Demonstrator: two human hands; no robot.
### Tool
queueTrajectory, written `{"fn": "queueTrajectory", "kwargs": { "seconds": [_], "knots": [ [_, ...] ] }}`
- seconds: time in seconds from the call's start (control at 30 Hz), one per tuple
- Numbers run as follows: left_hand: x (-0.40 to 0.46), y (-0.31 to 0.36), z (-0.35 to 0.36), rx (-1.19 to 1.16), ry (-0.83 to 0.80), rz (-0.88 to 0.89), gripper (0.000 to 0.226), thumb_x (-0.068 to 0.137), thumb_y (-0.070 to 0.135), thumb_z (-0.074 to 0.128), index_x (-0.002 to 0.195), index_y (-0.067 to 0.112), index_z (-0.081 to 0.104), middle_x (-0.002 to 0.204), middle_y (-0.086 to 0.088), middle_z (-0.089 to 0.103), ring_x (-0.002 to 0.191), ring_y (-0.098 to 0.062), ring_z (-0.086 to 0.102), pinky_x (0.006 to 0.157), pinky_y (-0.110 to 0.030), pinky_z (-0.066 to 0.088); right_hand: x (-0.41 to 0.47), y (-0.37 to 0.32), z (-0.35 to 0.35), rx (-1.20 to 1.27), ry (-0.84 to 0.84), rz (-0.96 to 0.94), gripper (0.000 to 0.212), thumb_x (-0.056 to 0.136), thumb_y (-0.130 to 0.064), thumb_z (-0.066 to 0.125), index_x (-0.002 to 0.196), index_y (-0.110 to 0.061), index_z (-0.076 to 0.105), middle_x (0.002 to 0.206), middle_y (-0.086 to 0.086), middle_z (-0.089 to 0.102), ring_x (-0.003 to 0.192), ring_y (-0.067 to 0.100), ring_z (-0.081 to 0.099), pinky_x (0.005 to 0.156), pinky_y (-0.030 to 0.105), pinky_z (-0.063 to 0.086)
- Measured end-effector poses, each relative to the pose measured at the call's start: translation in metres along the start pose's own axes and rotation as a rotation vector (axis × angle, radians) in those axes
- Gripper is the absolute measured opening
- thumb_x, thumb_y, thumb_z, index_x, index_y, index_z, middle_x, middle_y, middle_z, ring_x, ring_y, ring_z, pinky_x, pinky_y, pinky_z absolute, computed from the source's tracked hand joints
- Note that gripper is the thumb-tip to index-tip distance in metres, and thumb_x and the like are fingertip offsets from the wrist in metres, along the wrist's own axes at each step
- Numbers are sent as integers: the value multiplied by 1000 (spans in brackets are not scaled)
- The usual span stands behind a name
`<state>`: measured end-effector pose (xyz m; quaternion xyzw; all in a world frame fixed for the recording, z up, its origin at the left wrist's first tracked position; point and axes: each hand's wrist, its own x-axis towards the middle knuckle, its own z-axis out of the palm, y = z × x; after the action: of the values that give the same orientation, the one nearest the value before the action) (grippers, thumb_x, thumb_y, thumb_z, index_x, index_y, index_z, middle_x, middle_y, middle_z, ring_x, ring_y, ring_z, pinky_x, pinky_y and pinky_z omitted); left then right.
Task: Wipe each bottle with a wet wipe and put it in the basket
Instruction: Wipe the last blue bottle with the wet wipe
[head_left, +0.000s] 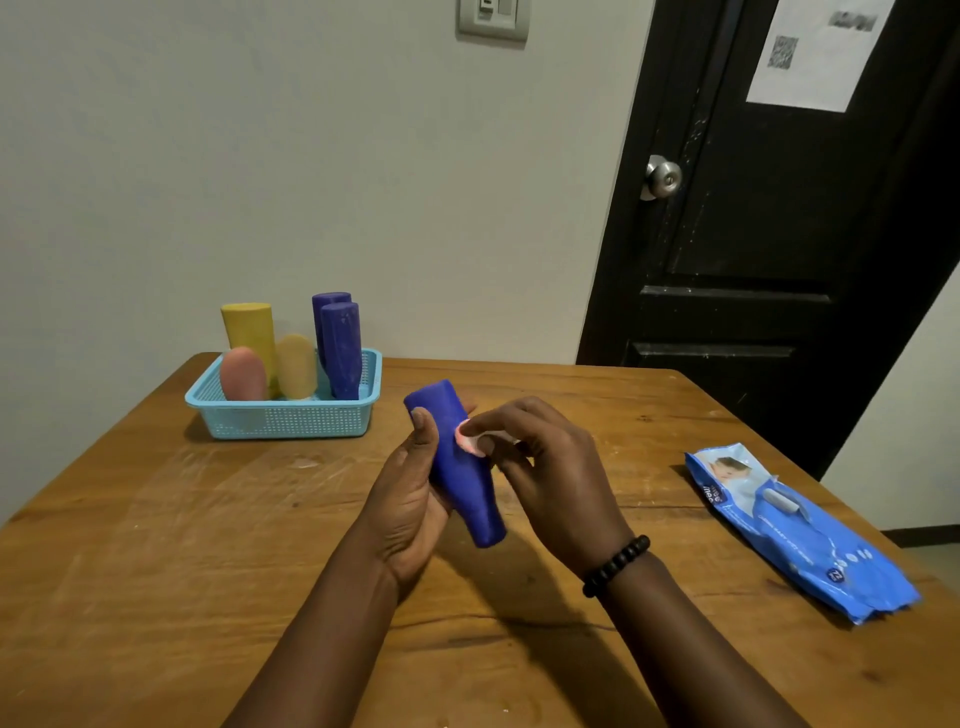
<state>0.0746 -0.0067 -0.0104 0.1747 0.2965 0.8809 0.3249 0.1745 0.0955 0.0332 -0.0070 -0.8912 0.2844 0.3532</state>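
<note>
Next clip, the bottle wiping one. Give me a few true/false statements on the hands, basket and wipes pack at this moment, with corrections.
1. The left hand grips a blue bottle. True.
2. The right hand is empty. False: its fingers pinch a wipe against the bottle.
3. The basket holds no bottles. False: it holds several, yellow, pink and purple.
4. The wipes pack lies on the table on the right. True.
5. The basket is red. False: light blue.

Both my forearms are bare, no sleeves reaching into view. On my right wrist I wear a bracelet (616, 565) of round, dark, glossy beads strung in a single row. My left wrist carries nothing.
</note>
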Motion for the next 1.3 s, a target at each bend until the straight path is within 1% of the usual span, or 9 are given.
{"fn": "queueTrajectory", "kwargs": {
  "seconds": [0.17, 0.33, 0.53, 0.6, 0.7, 0.9, 1.0, 1.1, 1.3],
  "knots": [
    [-4, 1, 4, -190, -57, -134, 50, 103, 34, 41, 140, 0, 46, 127, -21, 64, 117, -26, 65, 93, -42, 56, 16, -3, 12, -123, 60, -36, 20, 87, -14, 62, 105, -14, 69, 109, 1, 63, 94, 9, 58, 79, 15, 48],
    [-4, 0, 1, -129, -106, -129, 45, 100, 21, 52, 142, 5, 49, 141, -22, 55, 130, -29, 56, 98, -43, 52, 33, -6, 8, -87, 103, -29, 20, 87, -13, 61, 106, -14, 69, 110, 0, 64, 97, 7, 58, 82, 14, 49],
    [-5, -3, 1, 60, -29, -17, 36, 92, 26, 57, 122, 8, 65, 127, -18, 66, 117, -26, 64, 93, -40, 56, 19, -3, 6, -11, 32, -58, 21, 88, -7, 64, 106, -17, 70, 110, -5, 64, 99, 1, 58, 85, 12, 49],
    [-1, -2, -2, 44, -10, 11, 44, 81, 32, 73, 117, 8, 68, 125, -20, 66, 111, -26, 67, 88, -37, 59, 4, 0, 4, 82, 24, 5, 23, 87, -5, 65, 105, -18, 70, 109, -8, 65, 102, 0, 59, 85, 12, 49],
    [3, 0, -7, 30, 15, 42, 88, 49, 40, 97, 123, 8, 63, 119, -18, 70, 108, -25, 70, 83, -36, 60, -20, 7, -1, 147, -24, 59, 27, 86, 1, 65, 104, -19, 71, 108, -11, 65, 103, 0, 60, 81, 11, 49],
    [6, -2, -9, 62, 115, 72, 111, 30, 57, 97, 126, 14, 59, 101, -5, 75, 89, -17, 72, 72, -32, 59, -36, 10, -9, 186, -114, 90, 24, 89, -4, 65, 104, -21, 72, 104, -13, 67, 101, 3, 62, 80, 15, 50],
    [4, -4, -6, -21, 100, 44, 87, 43, 48, 97, 117, 14, 63, 96, -4, 73, 90, -16, 68, 75, -31, 59, -18, 2, -9, 150, 30, 65, 23, 89, -7, 64, 106, -22, 69, 108, -14, 64, 103, -1, 59, 83, 12, 49],
    [3, -6, -2, -22, 92, 48, 36, 83, 31, 67, 114, 14, 64, 100, -5, 70, 96, -16, 62, 85, -31, 52, 7, -7, -4, 59, 108, 13, 24, 88, -4, 65, 108, -18, 69, 109, -8, 64, 101, -2, 58, 84, 6, 45],
    [2, 1, 0, 86, 103, 67, 39, 89, 32, 57, 122, 13, 62, 105, -7, 71, 98, -17, 66, 88, -35, 53, 30, -9, 11, -81, 145, -30, 24, 87, -5, 66, 109, -16, 68, 109, -2, 65, 96, -3, 52, 81, 1, 41]
  ]
}}
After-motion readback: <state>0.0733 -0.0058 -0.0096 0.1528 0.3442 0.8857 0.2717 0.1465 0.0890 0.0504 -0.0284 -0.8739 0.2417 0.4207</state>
